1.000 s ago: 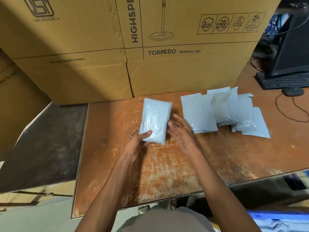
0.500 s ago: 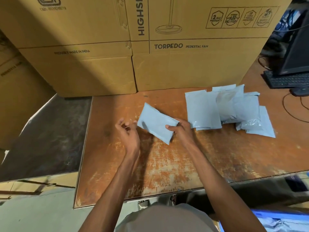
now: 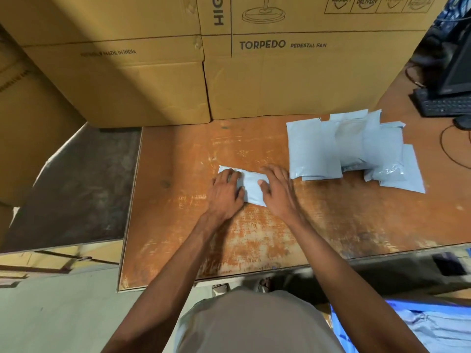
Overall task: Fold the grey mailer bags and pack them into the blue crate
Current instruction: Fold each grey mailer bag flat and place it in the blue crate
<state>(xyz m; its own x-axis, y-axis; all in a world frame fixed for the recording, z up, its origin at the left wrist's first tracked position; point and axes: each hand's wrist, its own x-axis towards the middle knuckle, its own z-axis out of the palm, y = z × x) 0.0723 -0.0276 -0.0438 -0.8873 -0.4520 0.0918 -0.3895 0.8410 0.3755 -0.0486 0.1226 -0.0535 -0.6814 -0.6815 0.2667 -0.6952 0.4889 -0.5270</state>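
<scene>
One grey mailer bag point(image 3: 251, 186) lies flat and crosswise on the worn orange table point(image 3: 178, 212). My left hand point(image 3: 225, 193) presses on its left half, palm down with fingers spread. My right hand point(image 3: 277, 192) presses on its right half, thumb on the bag. Both hands cover much of the bag. A pile of several more grey mailer bags point(image 3: 351, 149) lies overlapped to the right. The blue crate point(image 3: 402, 324) shows at the bottom right, below the table edge, with grey bags inside.
Large cardboard boxes point(image 3: 280, 72) stand along the table's back. A keyboard point(image 3: 446, 104), mouse point(image 3: 462, 122) and monitor point(image 3: 458, 70) sit at the far right. Left of the table is a dark lower surface point(image 3: 76, 187).
The bag was held upright, then tilted in my right hand; now it lies flat and both hands press down on it. The view has shifted closer and downward.
</scene>
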